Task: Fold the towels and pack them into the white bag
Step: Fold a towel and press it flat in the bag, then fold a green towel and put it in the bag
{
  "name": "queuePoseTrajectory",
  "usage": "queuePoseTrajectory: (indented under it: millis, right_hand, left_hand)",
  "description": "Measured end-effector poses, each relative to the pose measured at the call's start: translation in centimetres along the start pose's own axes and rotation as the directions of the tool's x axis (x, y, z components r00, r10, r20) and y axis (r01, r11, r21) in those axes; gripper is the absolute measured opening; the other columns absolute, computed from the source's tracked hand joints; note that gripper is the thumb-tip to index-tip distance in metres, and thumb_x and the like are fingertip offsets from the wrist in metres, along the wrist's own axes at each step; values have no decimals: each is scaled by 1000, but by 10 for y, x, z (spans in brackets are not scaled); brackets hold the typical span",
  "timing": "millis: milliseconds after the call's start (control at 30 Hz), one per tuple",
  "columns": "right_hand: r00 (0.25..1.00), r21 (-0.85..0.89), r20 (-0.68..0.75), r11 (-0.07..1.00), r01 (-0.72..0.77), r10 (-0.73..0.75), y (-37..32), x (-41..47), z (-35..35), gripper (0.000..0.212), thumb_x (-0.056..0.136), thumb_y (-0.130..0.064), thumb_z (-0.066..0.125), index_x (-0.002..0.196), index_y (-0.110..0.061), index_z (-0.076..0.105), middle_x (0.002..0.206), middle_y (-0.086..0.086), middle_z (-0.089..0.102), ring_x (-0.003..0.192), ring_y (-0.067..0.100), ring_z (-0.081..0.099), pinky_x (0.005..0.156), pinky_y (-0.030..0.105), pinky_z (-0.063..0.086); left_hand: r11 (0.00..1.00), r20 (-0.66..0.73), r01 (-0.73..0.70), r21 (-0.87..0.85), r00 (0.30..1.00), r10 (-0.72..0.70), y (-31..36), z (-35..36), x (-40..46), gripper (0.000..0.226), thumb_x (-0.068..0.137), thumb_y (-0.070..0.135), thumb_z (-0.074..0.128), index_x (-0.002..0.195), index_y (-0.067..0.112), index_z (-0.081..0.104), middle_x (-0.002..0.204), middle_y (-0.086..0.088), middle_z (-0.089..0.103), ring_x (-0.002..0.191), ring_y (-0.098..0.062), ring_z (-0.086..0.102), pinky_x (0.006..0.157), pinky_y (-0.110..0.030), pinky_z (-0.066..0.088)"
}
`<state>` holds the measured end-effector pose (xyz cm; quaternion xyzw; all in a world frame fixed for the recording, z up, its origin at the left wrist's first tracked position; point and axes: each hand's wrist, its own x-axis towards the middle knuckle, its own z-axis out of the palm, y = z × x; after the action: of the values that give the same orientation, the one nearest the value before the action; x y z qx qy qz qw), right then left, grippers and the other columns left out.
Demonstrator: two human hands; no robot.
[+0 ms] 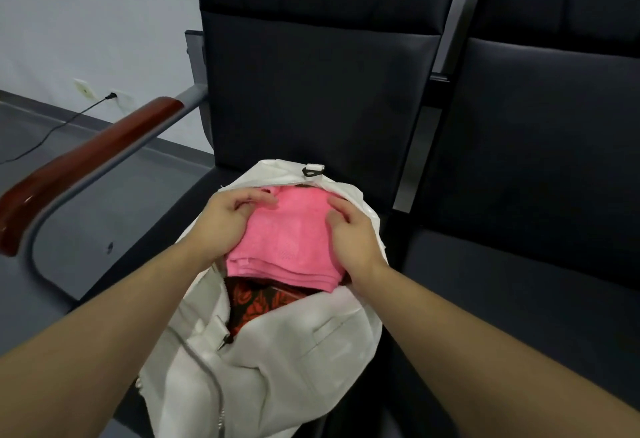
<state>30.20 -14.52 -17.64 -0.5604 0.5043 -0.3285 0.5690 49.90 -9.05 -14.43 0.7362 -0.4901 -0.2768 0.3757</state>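
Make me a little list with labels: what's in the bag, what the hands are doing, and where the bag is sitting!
bag: white bag, unzipped, on a dark seat
on top: folded pink towel, partly in the opening
underneath: red and black patterned cloth
left hand: grips the towel's left side
right hand: fingers curled over the towel's right side
nearby: wooden armrest on the left
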Motion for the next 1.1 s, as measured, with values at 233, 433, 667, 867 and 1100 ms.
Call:
queuePoseTrajectory:
  millis: [233,433,667,867,1100]
  right_hand:
    - [913,31,171,924,-381,370,-8,17,-6,74,87,-86,28,128,-32,59,135,4,57,127,29,52,117,44,33]
    - [952,142,95,943,-301,290,-8,22,-3,65,86,-85,36,124,-39,63,112,-8,64,112,16,56,113,40,37]
    - [909,183,204,898,-401,364,6,25,-8,70,83,-87,38,95,-26,70,93,6,77,100,28,70,106,43,47]
    - [944,-142,254,974,-178,210,10,-16,-14,60,99,-65,35,136,-25,59,136,0,63,130,23,56,114,42,40]
    - [984,-184,176,982,50,-18,-14,-102,-103,36,103,-50,45,122,-29,67,122,-4,71,118,14,64,108,39,47]
  left_hand:
    - [942,172,337,9,927,-333,-17,9,8,23,98,44,62,114,30,70,105,-9,76,102,-36,70,90,-42,54]
    - [940,257,333,-74,917,-304,-16,10,11,24,98,41,63,115,28,72,86,6,78,80,-16,74,79,-36,58]
    - [936,237,287,205,913,-332,-12,27,1,56,98,60,50,146,31,49,136,-2,60,124,-28,57,112,-44,38]
    - [791,162,88,605,959,-231,-5,44,-25,69,102,62,32,161,27,23,169,-7,14,155,-30,10,125,-49,11]
    - [935,222,-98,341,975,21,76,97,-96,67,103,62,29,158,24,34,167,-1,26,155,-18,19,126,-42,16]
